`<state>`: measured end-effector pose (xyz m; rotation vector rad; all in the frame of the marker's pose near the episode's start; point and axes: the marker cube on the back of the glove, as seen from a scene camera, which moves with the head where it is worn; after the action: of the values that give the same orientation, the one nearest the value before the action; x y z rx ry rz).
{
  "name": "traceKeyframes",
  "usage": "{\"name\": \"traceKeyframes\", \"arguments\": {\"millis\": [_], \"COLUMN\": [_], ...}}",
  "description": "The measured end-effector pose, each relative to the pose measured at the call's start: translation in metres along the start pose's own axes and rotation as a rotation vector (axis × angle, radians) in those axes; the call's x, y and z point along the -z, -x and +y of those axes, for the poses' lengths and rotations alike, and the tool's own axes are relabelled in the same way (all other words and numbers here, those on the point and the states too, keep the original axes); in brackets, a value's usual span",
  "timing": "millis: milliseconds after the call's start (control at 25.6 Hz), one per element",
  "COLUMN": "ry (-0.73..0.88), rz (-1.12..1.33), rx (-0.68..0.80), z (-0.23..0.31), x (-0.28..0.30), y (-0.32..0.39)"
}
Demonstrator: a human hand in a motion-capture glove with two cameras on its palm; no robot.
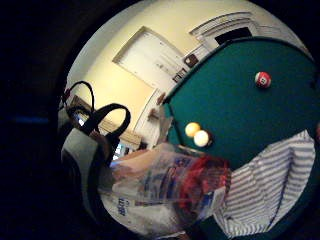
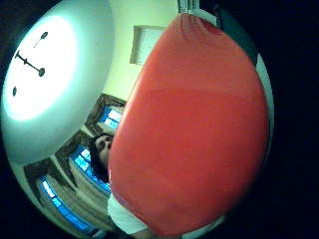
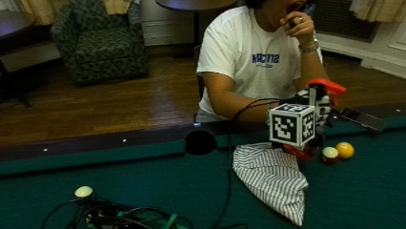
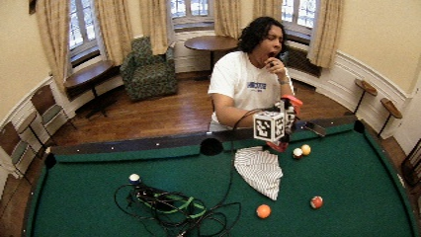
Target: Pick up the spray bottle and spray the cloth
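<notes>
Green felt across the pool table, and on it the striped cloth lies spread and slightly bunched, just inside the near rail where the person sits. That cloth is our landmark. Right at its far edge, toward the person, the gloved right hand is up off the felt with the spray bottle in it — the orange-red trigger head pokes above the hand, and red shows again just below it, close over the cloth's corner. The little-finger palm view has the clear labelled bottle body lying against the palm, with the cloth beside it; the thumb-side view is all but filled by the bottle's orange-red plastic. So the fingers are wrapped round the bottle, I'd say, though the fingers themselves are hidden. Just beside the cloth, a white ball and a yellow ball sit touching. The bare hand is up at the person's face, out of play.

Progress, as I read it: pickup done, bottle lifted. Left to do: aim the nozzle at the cloth and squeeze. No mist or wet patch visible yet.
</notes>
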<state>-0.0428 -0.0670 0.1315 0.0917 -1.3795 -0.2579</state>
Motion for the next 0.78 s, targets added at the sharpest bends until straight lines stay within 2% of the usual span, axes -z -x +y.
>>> {"name": "traceKeyframes", "arguments": {"millis": [274, 782], "ry": [0.003, -0.005], "rz": [-0.004, 0.005], "rx": [-0.042, 0.001], "z": [-0.016, -0.06], "x": [-0.022, -0.032], "y": [-0.062, -0.093]}}
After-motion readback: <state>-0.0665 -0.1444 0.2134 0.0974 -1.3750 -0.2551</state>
